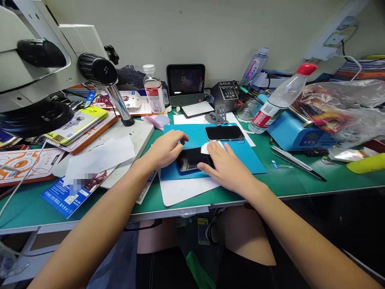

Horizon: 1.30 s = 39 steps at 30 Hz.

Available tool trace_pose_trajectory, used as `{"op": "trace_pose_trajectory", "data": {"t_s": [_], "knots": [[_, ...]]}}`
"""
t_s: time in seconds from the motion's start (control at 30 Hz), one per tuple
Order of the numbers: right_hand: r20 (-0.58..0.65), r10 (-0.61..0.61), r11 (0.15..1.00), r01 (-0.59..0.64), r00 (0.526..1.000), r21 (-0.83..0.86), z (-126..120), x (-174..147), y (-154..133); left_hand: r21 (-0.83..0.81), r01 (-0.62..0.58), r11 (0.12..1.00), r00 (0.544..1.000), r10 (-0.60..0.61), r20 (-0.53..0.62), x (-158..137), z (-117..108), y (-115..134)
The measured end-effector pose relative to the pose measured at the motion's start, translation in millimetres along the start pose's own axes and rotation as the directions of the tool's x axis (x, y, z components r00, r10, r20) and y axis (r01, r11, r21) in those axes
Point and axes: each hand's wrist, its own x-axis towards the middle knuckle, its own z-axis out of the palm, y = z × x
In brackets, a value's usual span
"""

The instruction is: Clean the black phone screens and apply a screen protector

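Observation:
A dark glossy phone (191,157) lies on a blue mat (252,160) in front of me. My left hand (168,147), with a ring on one finger, rests at the phone's left end, its fingers curled and thumb against the edge. Under the fingers of my right hand (224,166) is a white wipe (205,148), pressed on the right part of the phone. That hand covers much of the wipe and the phone's right end. Behind it, a second phone (225,133) lies screen up on the mat.
At left stands a microscope (39,72) on a pale base (141,136), near stacked boxes (75,124). Behind are a labelled bottle (155,94), a small screen (185,80) and a black device (225,96). To the right are a red-capped bottle (278,102), a blue box (288,130) and tweezers (297,162).

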Motion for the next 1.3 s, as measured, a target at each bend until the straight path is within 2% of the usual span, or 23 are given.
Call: {"op": "trace_pose_trajectory", "data": {"t_s": [0.1,0.23,0.4,0.53,0.63,0.77,0.83,0.93,1.0,1.17,1.3], "knots": [[-0.029,-0.075,0.995,0.077,0.997,0.061,3,12,-22,-0.02,0.04,0.999,0.999,-0.04,0.0,0,1,-4],[-0.025,-0.184,0.982,0.185,0.983,0.03,0,-9,-28,-0.01,0.011,1.0,0.998,-0.01,0.07,-2,4,1],[0.004,-0.155,0.987,0.155,0.988,-0.054,-17,-38,19,0.088,-0.063,0.994,0.987,0.048,0.154,-4,14,20],[0.053,-0.139,0.989,0.136,0.989,0.063,-27,-36,60,0.146,-0.02,0.989,0.99,-0.001,0.141,-1,24,33],[0.022,-0.179,0.971,0.173,0.984,0.162,-29,-27,80,0.205,0.026,0.979,0.985,-0.06,0.162,8,31,43],[0.014,-0.218,0.929,0.203,0.976,0.308,-33,-10,103,0.27,0.029,0.962,0.975,-0.086,0.203,27,41,59],[0.02,-0.175,0.919,0.156,0.984,0.363,-37,0,114,0.262,0.044,0.964,0.974,-0.099,0.202,35,46,64],[-0.012,-0.004,0.905,0.008,1.0,0.425,-40,11,125,0.203,0.1,0.974,0.969,-0.141,0.201,42,51,67],[-0.038,0.075,0.882,-0.048,0.996,0.469,-35,15,128,0.163,0.142,0.976,0.962,-0.175,0.211,43,52,66],[-0.052,0.054,0.851,-0.019,0.997,0.525,-10,12,125,0.052,0.204,0.977,0.937,-0.211,0.278,44,50,62],[-0.075,0.019,0.862,0.022,0.997,0.506,-2,8,127,0.013,0.208,0.978,0.934,-0.203,0.295,47,49,59]]}}
